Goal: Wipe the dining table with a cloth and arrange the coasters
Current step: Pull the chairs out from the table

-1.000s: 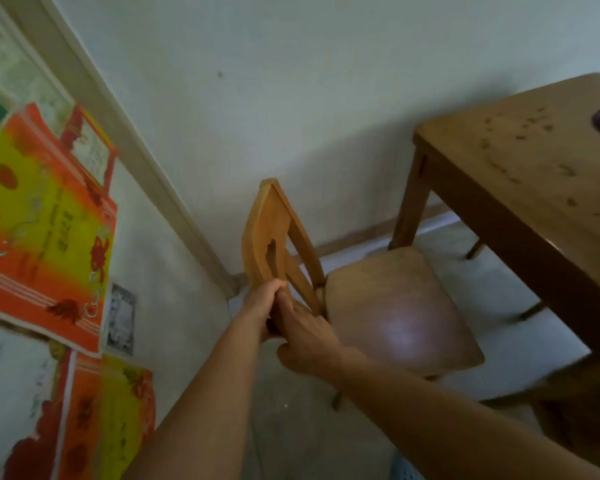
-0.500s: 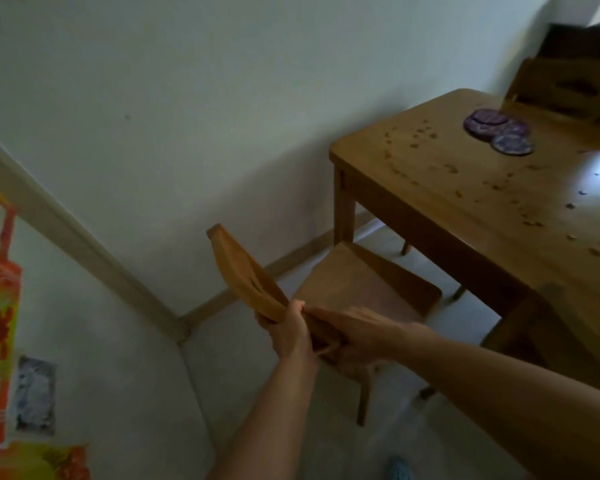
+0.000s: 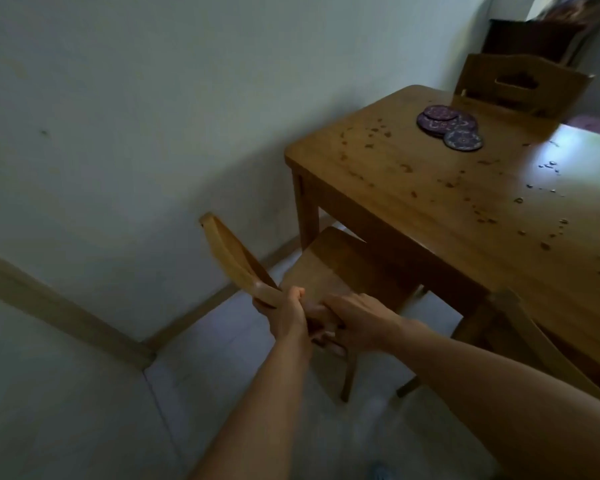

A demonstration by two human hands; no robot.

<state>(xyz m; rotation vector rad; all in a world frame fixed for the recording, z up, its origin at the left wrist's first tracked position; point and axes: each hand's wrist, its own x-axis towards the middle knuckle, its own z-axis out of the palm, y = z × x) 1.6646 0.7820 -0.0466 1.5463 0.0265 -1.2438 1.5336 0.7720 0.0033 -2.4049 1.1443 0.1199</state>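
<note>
Here, the fingers (image 3: pixel 296 295) of the left hand (image 3: pixel 284 317) and right hand (image 3: pixel 359 323) curl tight round the wooden chair back (image 3: pixel 231 259). On the spotty desk (image 3: pixel 413 202) beside it, purple coasters (image 3: pixel 447 126) lie bunched near the far edge. They look light and stiff; pinch their rims.

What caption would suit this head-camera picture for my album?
A person's left hand and right hand grip a chair back beside a spotted table with purple coasters.
</note>
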